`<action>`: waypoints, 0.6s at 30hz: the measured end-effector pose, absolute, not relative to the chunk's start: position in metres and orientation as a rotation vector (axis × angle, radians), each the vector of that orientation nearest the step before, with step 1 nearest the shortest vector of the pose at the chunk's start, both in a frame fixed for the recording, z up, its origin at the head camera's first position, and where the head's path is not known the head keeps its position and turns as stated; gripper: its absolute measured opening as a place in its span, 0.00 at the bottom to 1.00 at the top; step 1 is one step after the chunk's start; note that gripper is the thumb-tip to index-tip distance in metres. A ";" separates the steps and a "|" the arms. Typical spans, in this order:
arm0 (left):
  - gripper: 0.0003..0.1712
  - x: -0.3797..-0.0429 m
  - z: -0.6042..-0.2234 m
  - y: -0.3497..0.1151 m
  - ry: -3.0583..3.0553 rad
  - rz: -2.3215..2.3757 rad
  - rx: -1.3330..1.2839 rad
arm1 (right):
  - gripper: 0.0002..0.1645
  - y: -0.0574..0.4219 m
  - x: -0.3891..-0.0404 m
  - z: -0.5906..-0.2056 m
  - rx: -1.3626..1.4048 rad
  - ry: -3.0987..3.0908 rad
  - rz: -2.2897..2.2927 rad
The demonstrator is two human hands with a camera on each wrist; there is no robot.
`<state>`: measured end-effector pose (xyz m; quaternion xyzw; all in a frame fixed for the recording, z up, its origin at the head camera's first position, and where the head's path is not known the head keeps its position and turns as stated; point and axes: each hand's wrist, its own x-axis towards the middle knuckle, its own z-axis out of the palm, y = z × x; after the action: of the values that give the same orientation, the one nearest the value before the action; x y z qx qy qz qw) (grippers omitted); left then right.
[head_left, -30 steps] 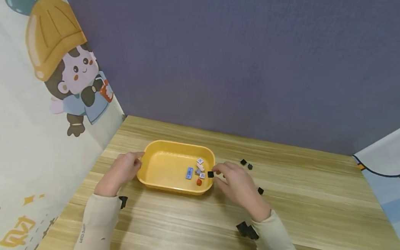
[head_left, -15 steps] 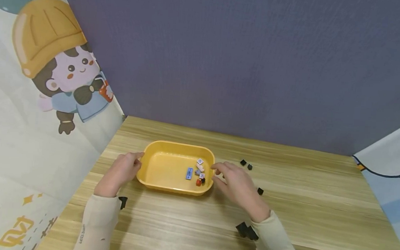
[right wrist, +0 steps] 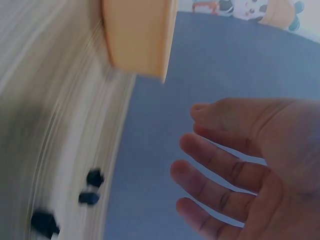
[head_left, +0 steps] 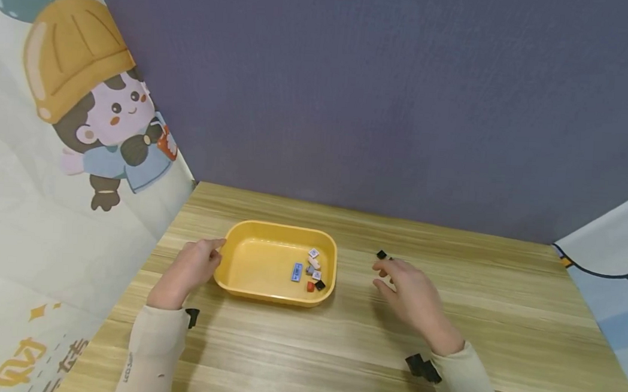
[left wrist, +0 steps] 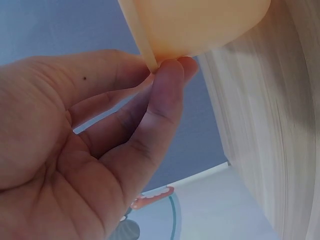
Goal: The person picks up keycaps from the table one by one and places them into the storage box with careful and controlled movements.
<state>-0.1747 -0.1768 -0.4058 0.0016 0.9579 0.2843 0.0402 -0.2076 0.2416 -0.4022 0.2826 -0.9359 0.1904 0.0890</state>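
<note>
My left hand (head_left: 193,266) pinches the left rim of a yellow tray (head_left: 254,295); the left wrist view has that rim (left wrist: 141,40) between thumb and finger. At the tray's right end lie a blue printed tile (head_left: 297,272), white printed tiles (head_left: 313,253), a small red piece (head_left: 311,286) and a black piece (head_left: 320,285). Right of the tray, my right hand (head_left: 413,295) is over the table with relaxed, spread fingers and nothing in them. Just beyond its fingertips sits a small black piece (head_left: 382,254), with another partly hidden by the hand.
The right wrist view shows black pieces (right wrist: 45,222) on the wood-grain table (head_left: 261,354). A dark blue-grey panel (head_left: 352,102) stands behind the table. At the left hangs a pale sheet with a cartoon figure (head_left: 119,112).
The black piece has left my right fingers and dropped into the tray beside the red piece. My right hand has then moved right, away from the tray. My left hand stays put.
</note>
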 end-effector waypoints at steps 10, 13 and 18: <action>0.24 -0.175 -0.405 -0.177 2.934 0.856 0.012 | 0.16 0.286 -0.209 -0.410 0.714 -2.901 0.494; 0.25 -0.176 -0.405 -0.176 2.935 0.850 0.014 | 0.15 0.296 -0.209 -0.416 0.698 -2.909 0.495; 0.24 -0.176 -0.406 -0.177 2.948 0.847 0.022 | 0.15 0.309 -0.208 -0.428 0.691 -2.930 0.475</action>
<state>-0.1763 -0.1766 -0.4064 0.0071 0.9604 0.2759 0.0374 -0.2084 0.3088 -0.4277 0.2265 -0.9603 0.1558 0.0471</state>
